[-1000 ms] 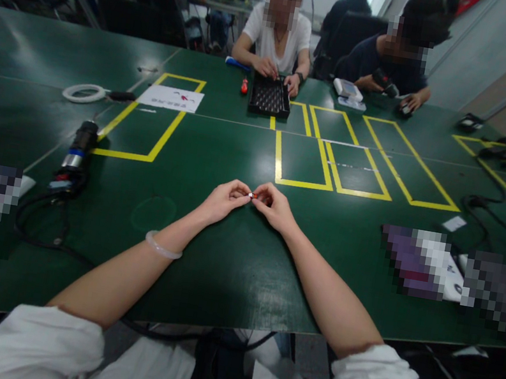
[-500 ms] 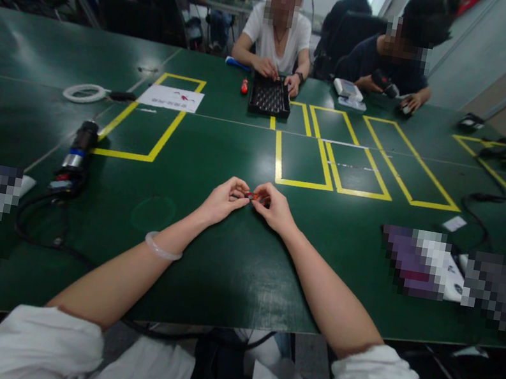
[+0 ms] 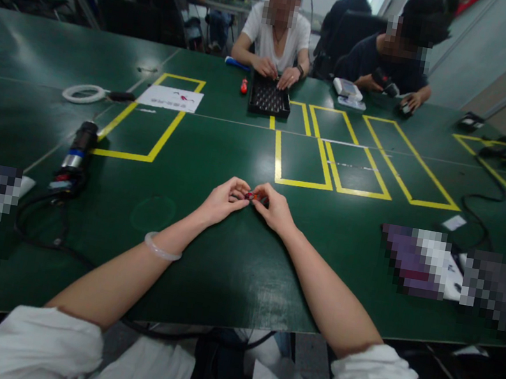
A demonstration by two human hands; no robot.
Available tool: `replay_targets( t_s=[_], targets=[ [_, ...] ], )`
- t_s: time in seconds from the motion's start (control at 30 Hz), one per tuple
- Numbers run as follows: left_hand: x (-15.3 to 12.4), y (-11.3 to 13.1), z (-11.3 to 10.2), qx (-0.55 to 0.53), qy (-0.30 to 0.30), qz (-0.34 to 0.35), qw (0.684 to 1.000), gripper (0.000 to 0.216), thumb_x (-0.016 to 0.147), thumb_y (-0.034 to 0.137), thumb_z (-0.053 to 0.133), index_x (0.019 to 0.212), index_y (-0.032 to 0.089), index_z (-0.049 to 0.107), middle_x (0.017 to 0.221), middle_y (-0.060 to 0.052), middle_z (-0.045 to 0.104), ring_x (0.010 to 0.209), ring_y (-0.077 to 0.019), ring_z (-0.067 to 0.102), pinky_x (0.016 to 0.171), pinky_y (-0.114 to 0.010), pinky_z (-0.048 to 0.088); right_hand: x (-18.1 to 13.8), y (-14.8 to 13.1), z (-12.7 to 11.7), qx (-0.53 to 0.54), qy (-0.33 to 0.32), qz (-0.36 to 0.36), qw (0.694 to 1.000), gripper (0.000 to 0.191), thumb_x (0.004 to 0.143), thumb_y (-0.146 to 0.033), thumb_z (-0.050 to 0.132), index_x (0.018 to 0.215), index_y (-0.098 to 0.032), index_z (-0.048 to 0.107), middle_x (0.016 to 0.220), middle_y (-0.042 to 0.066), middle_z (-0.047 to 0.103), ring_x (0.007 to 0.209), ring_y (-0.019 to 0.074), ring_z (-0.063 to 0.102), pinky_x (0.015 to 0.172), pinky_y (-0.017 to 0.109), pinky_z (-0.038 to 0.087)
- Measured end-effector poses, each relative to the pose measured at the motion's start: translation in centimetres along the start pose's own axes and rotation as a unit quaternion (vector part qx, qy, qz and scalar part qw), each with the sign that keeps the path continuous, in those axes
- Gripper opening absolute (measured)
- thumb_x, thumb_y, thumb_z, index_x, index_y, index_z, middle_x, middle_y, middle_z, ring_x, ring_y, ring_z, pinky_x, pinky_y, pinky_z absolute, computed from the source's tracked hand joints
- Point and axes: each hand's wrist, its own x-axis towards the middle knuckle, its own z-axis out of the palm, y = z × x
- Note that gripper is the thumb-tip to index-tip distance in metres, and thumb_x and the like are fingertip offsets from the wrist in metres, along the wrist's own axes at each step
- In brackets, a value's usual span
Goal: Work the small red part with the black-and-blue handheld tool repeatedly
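My left hand (image 3: 224, 201) and my right hand (image 3: 274, 208) meet fingertip to fingertip over the green table (image 3: 202, 259), a little in front of me. Between them they pinch a tiny red part (image 3: 252, 196), mostly hidden by the fingers. Both hands have their fingers curled closed on it. A pale bangle (image 3: 160, 248) circles my left wrist.
A black power screwdriver (image 3: 75, 154) with its cable lies at the left. Yellow taped rectangles (image 3: 309, 160) mark the table beyond my hands. Across it, a person in white works at a black tray (image 3: 269, 98); another person in dark clothes sits to the right. A white tape roll (image 3: 83, 92) lies far left.
My hands stay joined at the same spot; the small red part has sunk slightly deeper between the fingertips. The person opposite has shifted a hand over the black tray.
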Motion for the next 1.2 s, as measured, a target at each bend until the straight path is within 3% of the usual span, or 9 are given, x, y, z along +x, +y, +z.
replay_targets(
  t_s=[0.17, 0.43, 0.87, 0.97, 1.07, 1.2],
  targets=[
    [-0.1, 0.4, 0.0, 0.021, -0.005, 0.018, 1.000, 0.029, 0.078, 0.034, 0.067, 0.099, 0.017, 0.057, 0.093, -0.004, 0.060, 0.083, -0.0131, 0.058, 0.075, -0.026, 0.047, 0.0, 0.0, 0.0, 0.019, -0.009, 0.001, 1.000, 0.017, 0.085, -0.023, 0.055, 0.102, -0.022, 0.056, 0.088, 0.001, 0.066, 0.078, 0.0155, 0.061, 0.073, 0.028, 0.046],
    [-0.1, 0.0, -0.2, 0.042, 0.009, 0.005, 0.999, 0.032, 0.081, 0.043, 0.062, 0.098, 0.016, 0.059, 0.093, -0.006, 0.065, 0.088, -0.0176, 0.062, 0.083, -0.032, 0.049, 0.1, 0.6, 0.4, 0.155, -0.013, 0.018, 0.988, 0.023, 0.081, -0.028, 0.061, 0.102, -0.020, 0.057, 0.093, 0.003, 0.070, 0.081, 0.0146, 0.065, 0.074, 0.028, 0.048],
    [-0.2, 1.2, -1.0, 0.124, 0.007, 0.005, 0.992, 0.039, 0.086, 0.046, 0.053, 0.110, 0.015, 0.060, 0.106, -0.009, 0.066, 0.096, -0.0192, 0.062, 0.089, -0.035, 0.049, 0.3, 0.3, 0.1, 0.143, 0.010, 0.026, 0.989, 0.017, 0.078, -0.027, 0.060, 0.093, -0.019, 0.058, 0.083, 0.000, 0.062, 0.068, 0.0114, 0.056, 0.065, 0.025, 0.045],
    [-0.4, 1.6, -2.8, 0.174, -0.003, -0.018, 0.985, 0.047, 0.085, 0.047, 0.053, 0.120, 0.016, 0.058, 0.115, -0.011, 0.064, 0.102, -0.0204, 0.061, 0.094, -0.037, 0.048, 0.3, 0.2, 0.0, 0.140, -0.002, 0.037, 0.989, 0.017, 0.078, -0.027, 0.060, 0.093, -0.019, 0.058, 0.074, -0.002, 0.058, 0.065, 0.0111, 0.053, 0.064, 0.025, 0.044],
    [-1.4, 2.0, -6.1, 0.239, -0.014, -0.047, 0.970, 0.056, 0.085, 0.050, 0.052, 0.130, 0.018, 0.052, 0.125, -0.010, 0.060, 0.110, -0.0214, 0.059, 0.097, -0.037, 0.046, 0.2, 0.3, 0.0, 0.142, -0.007, 0.045, 0.989, 0.017, 0.078, -0.026, 0.059, 0.094, -0.018, 0.058, 0.070, -0.003, 0.056, 0.063, 0.0109, 0.051, 0.064, 0.025, 0.043],
    [-4.0, 2.2, -12.1, 0.411, 0.021, -0.083, 0.907, 0.066, 0.086, 0.056, 0.047, 0.139, 0.016, 0.044, 0.135, -0.012, 0.053, 0.121, -0.0258, 0.053, 0.103, -0.039, 0.042, 0.2, 0.1, 0.0, 0.143, -0.012, 0.053, 0.988, 0.018, 0.077, -0.026, 0.059, 0.093, -0.019, 0.057, 0.070, -0.003, 0.056, 0.063, 0.0110, 0.051, 0.064, 0.025, 0.043]
  ],
)
